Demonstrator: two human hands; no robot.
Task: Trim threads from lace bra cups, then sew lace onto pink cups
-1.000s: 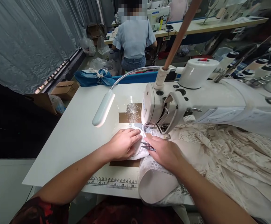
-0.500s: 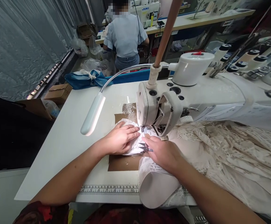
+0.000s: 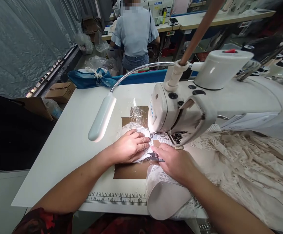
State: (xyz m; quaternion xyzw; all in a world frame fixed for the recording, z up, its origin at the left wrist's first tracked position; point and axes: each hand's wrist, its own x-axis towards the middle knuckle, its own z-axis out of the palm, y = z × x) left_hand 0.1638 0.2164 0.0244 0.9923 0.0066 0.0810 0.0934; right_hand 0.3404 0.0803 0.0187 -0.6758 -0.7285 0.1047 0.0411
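Observation:
My left hand point(image 3: 129, 146) lies flat with fingers stretched out on a piece of white lace fabric point(image 3: 136, 128), pressing it down just left of the needle of the white sewing machine point(image 3: 180, 110). My right hand point(image 3: 175, 161) rests on the cream lace garment point(image 3: 241, 165) in front of the presser foot and holds small thread snips point(image 3: 156, 157), whose blades point left toward my left hand. The fabric's near edge curls up into a roll point(image 3: 166, 198) at the table's front.
A gooseneck lamp point(image 3: 102, 117) hangs over the white table point(image 3: 68, 143). A printed ruler point(image 3: 117, 199) runs along the front edge. Brown tape patches lie near the needle. Behind, a person in a blue shirt point(image 3: 134, 31) sits at another machine; cardboard boxes point(image 3: 60, 91) stand at left.
Both hands have stayed on the fabric by the needle, and the lace has slid a little farther back under the machine. The view shifted slightly.

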